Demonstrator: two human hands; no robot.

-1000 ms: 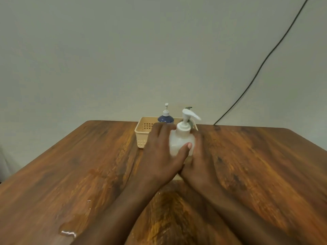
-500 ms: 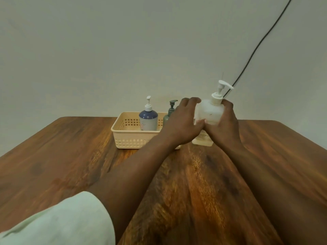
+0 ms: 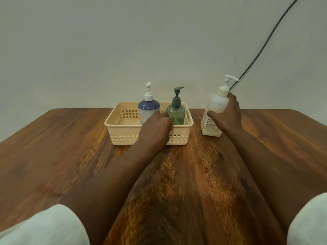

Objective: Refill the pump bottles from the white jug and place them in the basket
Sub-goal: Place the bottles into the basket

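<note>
head view: right hand fingers wrap white bottle; left hand fingers' state unclear.

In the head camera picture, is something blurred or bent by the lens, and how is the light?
Head view: light is soft and even, with no strong shadows or glare. The right hand and the white pump bottle it grips look slightly smeared. The left hand at the basket is also soft. The table edges curve, which suggests wide-angle distortion.
</note>
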